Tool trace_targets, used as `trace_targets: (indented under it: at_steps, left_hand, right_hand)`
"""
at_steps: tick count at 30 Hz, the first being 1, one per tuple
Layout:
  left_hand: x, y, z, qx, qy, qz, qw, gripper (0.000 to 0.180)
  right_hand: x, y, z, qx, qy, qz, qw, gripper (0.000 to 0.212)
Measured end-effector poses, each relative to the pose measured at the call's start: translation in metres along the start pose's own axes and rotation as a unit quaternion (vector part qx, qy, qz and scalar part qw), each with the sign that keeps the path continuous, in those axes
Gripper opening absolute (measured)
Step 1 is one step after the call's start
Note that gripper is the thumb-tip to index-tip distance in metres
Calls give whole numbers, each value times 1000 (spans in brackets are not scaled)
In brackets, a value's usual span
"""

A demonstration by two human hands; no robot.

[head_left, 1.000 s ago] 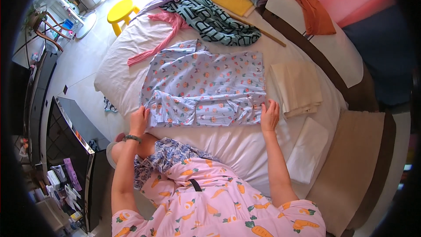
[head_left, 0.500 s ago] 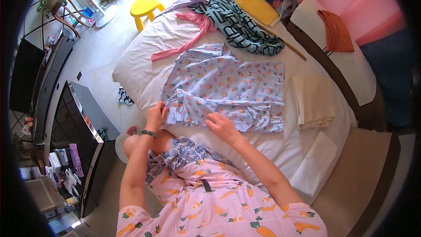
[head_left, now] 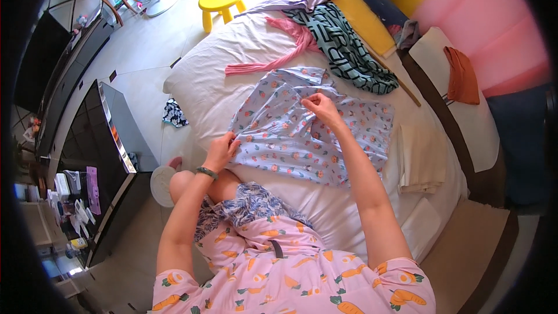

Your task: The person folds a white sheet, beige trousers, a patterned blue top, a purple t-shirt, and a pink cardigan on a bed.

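Note:
A light blue pajama shirt with a small fruit-and-animal print lies spread on the white bed sheet, its collar at the far end. My left hand, with a dark bracelet at the wrist, pinches the shirt's near left edge. Farther up, my right hand reaches over the middle of the shirt, finger and thumb closed on a fold of its cloth. Wrinkles run through the fabric around the right hand.
Past the shirt lie a pink garment, a green-and-black patterned cloth and a wooden stick. Folded beige cloth rests at the right. A yellow stool stands beyond the bed; a glossy black table is left.
My right hand has moved away from me, up over the shirt. The front layer that lay folded along the near side is now drawn open. My left hand still grips the left edge.

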State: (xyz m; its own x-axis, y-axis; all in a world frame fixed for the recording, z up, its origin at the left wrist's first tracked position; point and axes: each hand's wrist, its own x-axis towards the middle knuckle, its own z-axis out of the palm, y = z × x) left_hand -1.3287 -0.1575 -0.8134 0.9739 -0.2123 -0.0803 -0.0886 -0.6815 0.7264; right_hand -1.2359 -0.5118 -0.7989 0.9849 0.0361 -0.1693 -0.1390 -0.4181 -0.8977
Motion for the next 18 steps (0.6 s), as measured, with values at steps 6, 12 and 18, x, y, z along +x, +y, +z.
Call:
trace_targets:
  at_steps: [6, 12, 18]
  left_hand:
    - [-7, -5, -7, -51, -2, 39, 998, 15]
    - [-15, 4, -8, -34, 4, 29, 999, 23]
    - [-26, 59, 2, 186, 112, 187, 958, 41]
  right_hand:
    - [-19, -37, 4, -124, -38, -80, 988, 23]
    - [-110, 3, -18, -248, 43, -373, 893, 15]
    - [-168, 18, 9, -288, 170, -266, 904, 18]
